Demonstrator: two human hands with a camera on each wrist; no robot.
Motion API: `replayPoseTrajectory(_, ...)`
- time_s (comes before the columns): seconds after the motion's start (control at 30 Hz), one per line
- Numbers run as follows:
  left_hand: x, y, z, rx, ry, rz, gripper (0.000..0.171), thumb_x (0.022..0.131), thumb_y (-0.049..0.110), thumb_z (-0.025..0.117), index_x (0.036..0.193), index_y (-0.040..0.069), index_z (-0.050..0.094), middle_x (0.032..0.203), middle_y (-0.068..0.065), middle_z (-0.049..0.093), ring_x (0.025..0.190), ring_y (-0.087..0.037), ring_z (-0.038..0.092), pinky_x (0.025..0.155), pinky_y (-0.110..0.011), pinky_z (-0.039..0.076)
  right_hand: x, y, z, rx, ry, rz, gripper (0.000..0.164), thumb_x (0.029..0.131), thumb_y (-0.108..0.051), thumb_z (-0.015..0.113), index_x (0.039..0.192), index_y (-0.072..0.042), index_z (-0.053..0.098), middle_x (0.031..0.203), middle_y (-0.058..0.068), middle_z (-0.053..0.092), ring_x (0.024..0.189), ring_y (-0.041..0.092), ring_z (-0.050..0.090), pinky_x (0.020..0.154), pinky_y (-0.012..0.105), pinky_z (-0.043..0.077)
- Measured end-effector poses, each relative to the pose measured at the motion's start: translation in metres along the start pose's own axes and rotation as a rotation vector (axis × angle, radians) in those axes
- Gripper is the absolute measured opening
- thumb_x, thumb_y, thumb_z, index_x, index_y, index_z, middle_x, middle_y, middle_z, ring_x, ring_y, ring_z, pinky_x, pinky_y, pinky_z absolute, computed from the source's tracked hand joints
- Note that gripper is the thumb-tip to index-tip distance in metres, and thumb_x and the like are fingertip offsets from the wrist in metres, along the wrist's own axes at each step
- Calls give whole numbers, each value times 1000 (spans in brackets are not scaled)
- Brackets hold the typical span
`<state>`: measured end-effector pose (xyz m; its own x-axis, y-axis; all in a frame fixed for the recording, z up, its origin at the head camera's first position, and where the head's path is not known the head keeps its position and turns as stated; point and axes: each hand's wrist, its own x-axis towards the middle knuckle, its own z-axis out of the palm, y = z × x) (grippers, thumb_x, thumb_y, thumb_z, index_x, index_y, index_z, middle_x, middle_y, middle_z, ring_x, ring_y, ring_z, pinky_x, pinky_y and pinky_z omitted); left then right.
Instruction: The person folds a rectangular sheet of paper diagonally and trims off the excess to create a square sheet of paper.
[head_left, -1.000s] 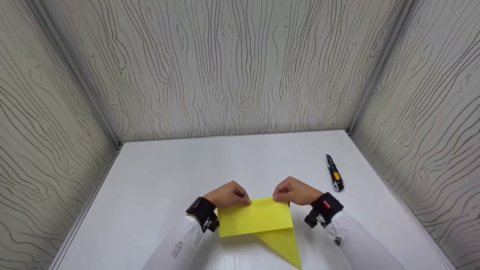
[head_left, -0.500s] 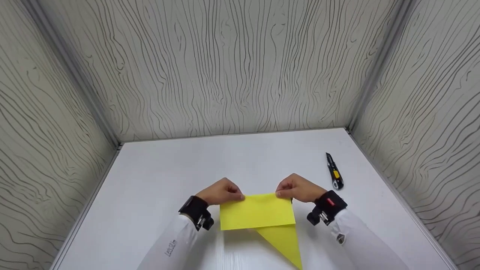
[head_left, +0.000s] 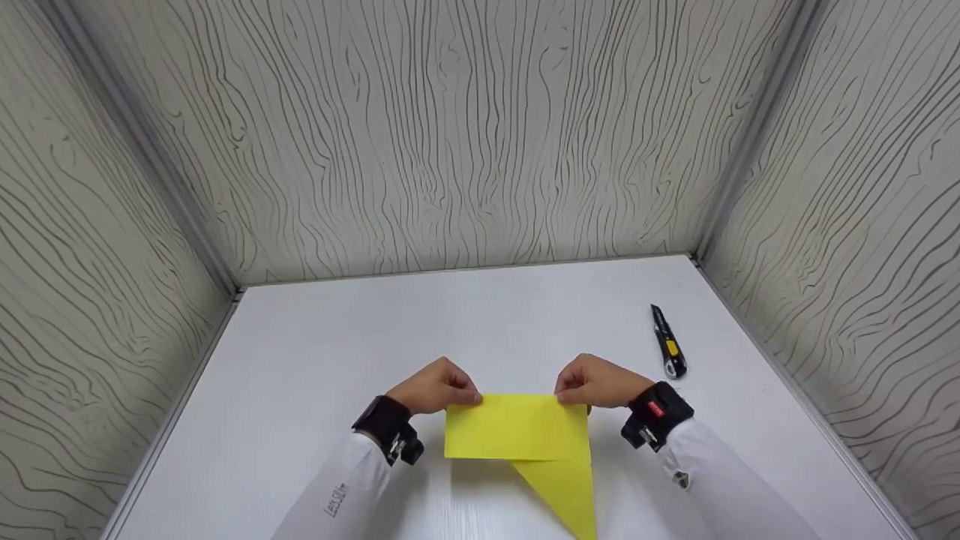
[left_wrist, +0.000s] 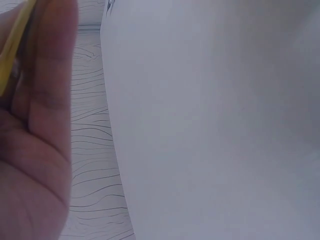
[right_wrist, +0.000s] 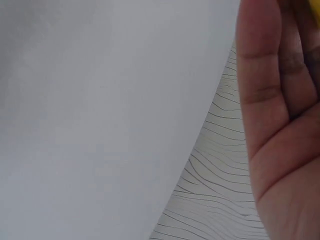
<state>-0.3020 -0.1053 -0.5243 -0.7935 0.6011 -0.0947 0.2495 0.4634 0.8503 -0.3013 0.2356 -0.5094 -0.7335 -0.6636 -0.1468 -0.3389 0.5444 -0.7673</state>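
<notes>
A sheet of yellow paper (head_left: 517,427), folded over with a straight lower edge, is stretched between my two hands in the head view. Below that edge a pointed triangular part hangs toward the front at the right. My left hand (head_left: 435,386) pinches the top edge near the left corner between thumb and fingers. At the right end of the same edge, my right hand (head_left: 600,381) pinches the paper likewise. In the left wrist view a sliver of yellow paper (left_wrist: 12,47) shows beside the left hand's fingers; a small yellow bit appears at the right wrist view's top corner.
A black and yellow utility knife (head_left: 668,342) lies on the white table (head_left: 337,337) to the right, beyond my right hand. Panels with a wood-grain line pattern (head_left: 450,135) enclose the table at the back and both sides.
My hands have spread apart along the paper's top edge, the left hand moving left. The folded part's lower edge has risen slightly and levelled out. The knife stays where it was on the table.
</notes>
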Motion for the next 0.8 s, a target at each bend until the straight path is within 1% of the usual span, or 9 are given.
replayPoseTrajectory(0.03,0,0,1,-1,-3,-2,17,100,16,76,95,4,87,83,3,75,74,-7,58,72,-23,48,2,-3,2,-30,-6,7,15,102,-11,69,101,-3,82,87,3,78,71,8,62,66,21,54)
replayPoseTrajectory(0.13,1,2,4,-2,-20,8,18,100,15,76,94,2,86,82,3,75,72,-6,56,70,-22,47,7,-12,8,-95,-36,-11,17,104,-15,69,100,-6,83,84,-4,72,71,6,57,67,20,49)
replayPoseTrajectory(0.23,1,3,7,-8,-30,19,19,100,16,76,93,1,86,82,3,75,71,-6,56,70,-21,47,8,-18,13,-101,-71,-33,19,106,-16,68,98,-6,82,81,-7,69,68,4,57,66,18,49)
replayPoseTrajectory(0.3,0,2,7,-23,-27,18,20,100,17,76,93,2,86,82,2,76,71,-6,56,70,-22,47,8,-20,13,-82,-80,-44,19,106,-15,68,98,-6,82,80,-6,69,67,3,58,65,17,49)
replayPoseTrajectory(0.37,-1,0,6,-53,-14,2,19,101,19,76,94,3,86,83,2,77,72,-7,59,69,-23,49,7,-20,11,-59,-77,-54,19,106,-15,68,99,-5,82,80,-5,70,67,3,59,65,17,49)
replayPoseTrajectory(0.47,-3,-4,3,-119,9,-33,19,102,21,76,98,5,86,87,-1,80,73,-8,65,68,-23,54,5,-20,8,-19,-67,-66,19,106,-14,67,100,-3,82,81,-2,71,67,3,61,65,16,51)
replayPoseTrajectory(0.57,-6,-7,-1,-182,31,-61,18,101,20,77,100,5,86,91,-4,83,73,-10,72,69,-24,60,4,-19,7,10,-53,-68,19,106,-13,68,101,-2,82,81,-1,71,67,4,62,65,16,51)
replayPoseTrajectory(0.67,-8,-10,-5,-230,40,-53,18,100,17,77,98,1,85,91,-7,83,71,-11,74,68,-25,62,3,-18,9,33,-40,-67,18,106,-13,68,101,-2,82,82,-1,72,68,4,63,66,16,52)
replayPoseTrajectory(0.8,-10,-13,-9,-264,37,-30,18,99,15,78,96,-3,83,89,-7,83,70,-11,74,66,-25,61,2,-16,9,58,-29,-65,21,106,-17,69,103,-3,83,84,0,74,69,5,66,67,17,54)
